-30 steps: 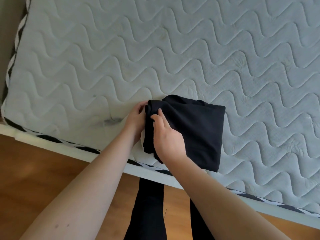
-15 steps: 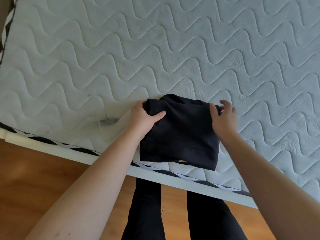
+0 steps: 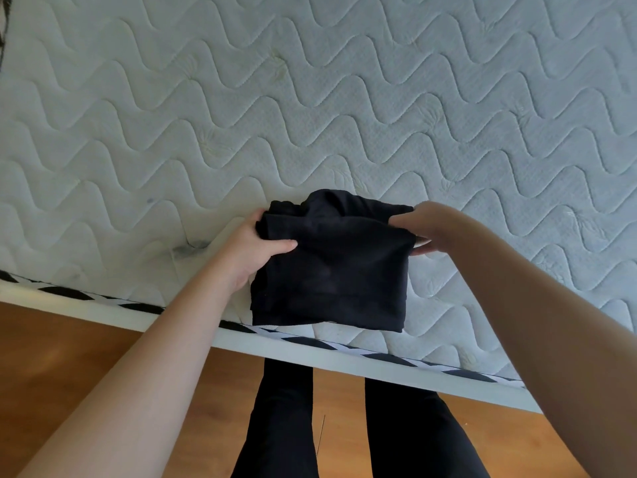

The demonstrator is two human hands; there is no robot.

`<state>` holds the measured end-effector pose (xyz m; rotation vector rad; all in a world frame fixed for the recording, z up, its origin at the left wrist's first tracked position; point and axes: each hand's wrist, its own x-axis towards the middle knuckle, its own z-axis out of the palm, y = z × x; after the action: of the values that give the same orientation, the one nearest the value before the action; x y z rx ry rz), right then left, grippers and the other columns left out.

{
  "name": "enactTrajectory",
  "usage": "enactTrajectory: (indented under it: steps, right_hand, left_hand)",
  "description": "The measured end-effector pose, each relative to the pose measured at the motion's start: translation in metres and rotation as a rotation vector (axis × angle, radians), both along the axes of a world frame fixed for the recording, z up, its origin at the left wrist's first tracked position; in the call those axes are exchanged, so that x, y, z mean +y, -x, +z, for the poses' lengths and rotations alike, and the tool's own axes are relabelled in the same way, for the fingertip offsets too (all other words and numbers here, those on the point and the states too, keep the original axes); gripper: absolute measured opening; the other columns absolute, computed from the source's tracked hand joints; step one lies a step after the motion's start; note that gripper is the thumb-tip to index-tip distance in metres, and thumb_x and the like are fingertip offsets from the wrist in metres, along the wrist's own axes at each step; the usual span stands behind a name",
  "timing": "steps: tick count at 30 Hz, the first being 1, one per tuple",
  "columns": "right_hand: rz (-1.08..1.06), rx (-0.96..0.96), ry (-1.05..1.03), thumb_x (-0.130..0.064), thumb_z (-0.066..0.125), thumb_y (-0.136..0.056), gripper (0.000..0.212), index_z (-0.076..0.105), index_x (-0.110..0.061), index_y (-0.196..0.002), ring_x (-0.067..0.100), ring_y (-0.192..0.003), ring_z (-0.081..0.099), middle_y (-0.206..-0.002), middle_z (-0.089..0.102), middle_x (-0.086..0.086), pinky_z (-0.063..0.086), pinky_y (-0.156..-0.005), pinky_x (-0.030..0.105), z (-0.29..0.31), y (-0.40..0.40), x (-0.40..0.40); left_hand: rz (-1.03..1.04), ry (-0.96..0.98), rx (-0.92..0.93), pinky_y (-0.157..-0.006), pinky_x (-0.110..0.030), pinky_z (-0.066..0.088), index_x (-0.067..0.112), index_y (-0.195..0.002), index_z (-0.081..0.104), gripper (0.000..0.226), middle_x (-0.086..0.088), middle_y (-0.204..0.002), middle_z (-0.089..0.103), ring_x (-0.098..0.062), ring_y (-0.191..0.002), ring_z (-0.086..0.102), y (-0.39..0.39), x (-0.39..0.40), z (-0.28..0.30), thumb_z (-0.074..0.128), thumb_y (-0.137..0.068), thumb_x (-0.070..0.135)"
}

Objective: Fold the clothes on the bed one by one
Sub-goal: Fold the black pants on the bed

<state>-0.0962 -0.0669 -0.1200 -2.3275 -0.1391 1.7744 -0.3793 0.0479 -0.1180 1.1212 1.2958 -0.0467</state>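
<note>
A black garment (image 3: 331, 267), folded into a small thick rectangle, sits at the near edge of the white quilted mattress (image 3: 310, 98). My left hand (image 3: 251, 250) grips its left side, thumb on top and fingers underneath. My right hand (image 3: 431, 225) grips the upper right corner, its fingers tucked under the cloth. The garment's lower edge hangs close to the mattress border.
The mattress edge has a black-and-white striped trim (image 3: 344, 346) over a white bed frame (image 3: 310, 357). A dark smudge (image 3: 189, 250) marks the mattress left of the garment. Below lie a wooden floor (image 3: 69, 357) and my legs in black trousers (image 3: 282, 426).
My right hand went from the garment's left side to its right edge and now grips the upper right corner. The left hand keeps its hold; the folded bundle has lifted slightly.
</note>
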Motion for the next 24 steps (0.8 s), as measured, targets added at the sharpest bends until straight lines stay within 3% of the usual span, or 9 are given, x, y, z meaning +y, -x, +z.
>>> enactTrajectory:
  steps: [5, 8, 11, 13, 15, 17, 20, 22, 24]
  right_hand:
    - [-0.104, -0.101, -0.132, -0.018, 0.059, -0.079, 0.031, 0.062, -0.010, -0.108, 0.021, -0.092, 0.065, -0.101, 0.066, 0.006, 0.060, -0.065, 0.032, 0.032, -0.016, -0.010]
    - [-0.248, -0.164, -0.299, -0.023, 0.060, -0.072, 0.032, 0.064, -0.015, -0.102, 0.020, -0.090, 0.067, -0.099, 0.068, 0.006, 0.061, -0.068, 0.031, 0.062, -0.038, -0.016]
    - [-0.338, -0.260, -0.490, -0.029, 0.062, -0.063, 0.029, 0.065, -0.025, -0.092, 0.022, -0.091, 0.068, -0.093, 0.068, 0.002, 0.060, -0.081, 0.040, 0.089, -0.057, -0.021]
    - [-0.345, -0.371, -0.609, -0.034, 0.063, -0.062, 0.021, 0.062, -0.035, -0.083, 0.016, -0.087, 0.065, -0.083, 0.065, -0.009, 0.058, -0.083, 0.045, 0.101, -0.066, -0.027]
    - [-0.284, -0.522, -0.705, -0.037, 0.061, -0.065, 0.017, 0.055, -0.044, -0.079, -0.001, -0.075, 0.058, -0.076, 0.061, -0.023, 0.051, -0.070, 0.035, 0.106, -0.070, -0.034]
    - [-0.233, -0.609, -0.800, -0.028, 0.062, -0.075, 0.022, 0.049, -0.044, -0.082, -0.010, -0.081, 0.059, -0.089, 0.064, -0.030, 0.048, -0.070, 0.026, 0.102, -0.072, -0.045]
    - [-0.218, -0.645, -0.830, -0.007, 0.067, -0.084, 0.036, 0.049, -0.039, -0.084, -0.006, -0.105, 0.061, -0.114, 0.066, -0.022, 0.049, -0.081, 0.010, 0.071, -0.071, -0.069]
    - [-0.223, -0.641, -0.711, -0.003, 0.067, -0.085, 0.039, 0.050, -0.037, -0.082, 0.001, -0.106, 0.062, -0.115, 0.064, -0.019, 0.046, -0.078, 0.005, 0.043, -0.064, -0.089]
    - [-0.269, -0.598, -0.554, -0.003, 0.064, -0.087, 0.034, 0.052, -0.036, -0.086, 0.010, -0.102, 0.063, -0.112, 0.063, -0.016, 0.043, -0.069, 0.003, 0.016, -0.053, -0.112]
  left_hand:
    - [-0.040, -0.169, -0.097, -0.090, -0.035, 0.054, 0.042, -0.107, 0.060, 0.054, 0.016, -0.104, 0.071, -0.005, -0.098, 0.068, -0.021, 0.003, 0.037, 0.087, -0.061, 0.031]
    - [-0.135, -0.387, -0.146, -0.085, -0.021, 0.051, 0.050, -0.102, 0.060, 0.049, 0.025, -0.102, 0.069, 0.003, -0.098, 0.065, -0.044, 0.018, 0.073, 0.085, -0.061, 0.038]
    - [-0.245, -0.642, -0.193, -0.079, -0.006, 0.045, 0.043, -0.106, 0.058, 0.049, 0.035, -0.100, 0.064, 0.014, -0.093, 0.060, -0.068, 0.029, 0.101, 0.084, -0.070, 0.022]
    - [-0.278, -0.771, -0.287, -0.083, -0.011, 0.046, 0.028, -0.113, 0.059, 0.045, 0.030, -0.107, 0.065, 0.009, -0.102, 0.059, -0.081, 0.028, 0.110, 0.077, -0.073, 0.015]
    - [-0.325, -0.898, -0.367, -0.093, -0.023, 0.048, 0.017, -0.117, 0.060, 0.043, 0.017, -0.125, 0.063, -0.002, -0.118, 0.058, -0.091, 0.023, 0.108, 0.075, -0.076, 0.015]
    - [-0.409, -1.036, -0.384, -0.104, -0.034, 0.043, 0.015, -0.116, 0.060, 0.041, 0.004, -0.137, 0.057, -0.013, -0.130, 0.051, -0.094, 0.017, 0.094, 0.077, -0.079, 0.010]
    - [-0.566, -1.153, -0.299, -0.109, -0.044, 0.038, 0.015, -0.117, 0.060, 0.045, -0.003, -0.144, 0.051, -0.021, -0.137, 0.045, -0.089, 0.001, 0.058, 0.077, -0.077, 0.003]
    - [-0.689, -1.153, -0.169, -0.107, -0.047, 0.039, 0.011, -0.118, 0.064, 0.056, -0.007, -0.143, 0.052, -0.027, -0.135, 0.046, -0.083, -0.020, 0.032, 0.073, -0.067, -0.012]
    - [-0.897, -1.068, -0.023, -0.108, -0.051, 0.038, 0.012, -0.126, 0.062, 0.064, -0.009, -0.149, 0.046, -0.030, -0.139, 0.040, -0.074, -0.046, 0.010, 0.070, -0.067, -0.012]
